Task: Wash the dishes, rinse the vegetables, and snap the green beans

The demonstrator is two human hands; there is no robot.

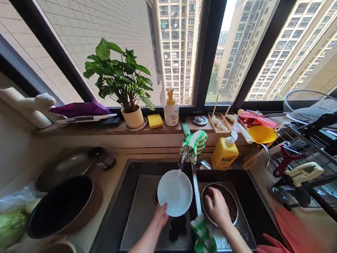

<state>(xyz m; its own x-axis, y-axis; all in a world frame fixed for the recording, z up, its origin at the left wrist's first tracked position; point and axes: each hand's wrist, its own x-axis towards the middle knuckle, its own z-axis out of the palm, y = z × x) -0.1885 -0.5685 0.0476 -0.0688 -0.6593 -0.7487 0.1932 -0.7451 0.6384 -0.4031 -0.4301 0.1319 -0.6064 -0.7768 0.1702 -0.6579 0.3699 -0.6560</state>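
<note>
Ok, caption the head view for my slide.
Left hand holds round white plate below silver faucet; right hand at round silver-rimmed vessel.

Bright daylight is cast through the window point(207, 46), the sink point(139, 223) is left dimmer, and pink gloves point(299, 250) are blurred near the stretched edge.

My left hand point(160, 216) is holding a smooth, softly glossy plate point(176, 190); by my right hand point(218, 207), a bowl point(231, 201) is showing shiny metal rim; between my forearms, fuzzy cloth point(205, 244) is lying.
</note>
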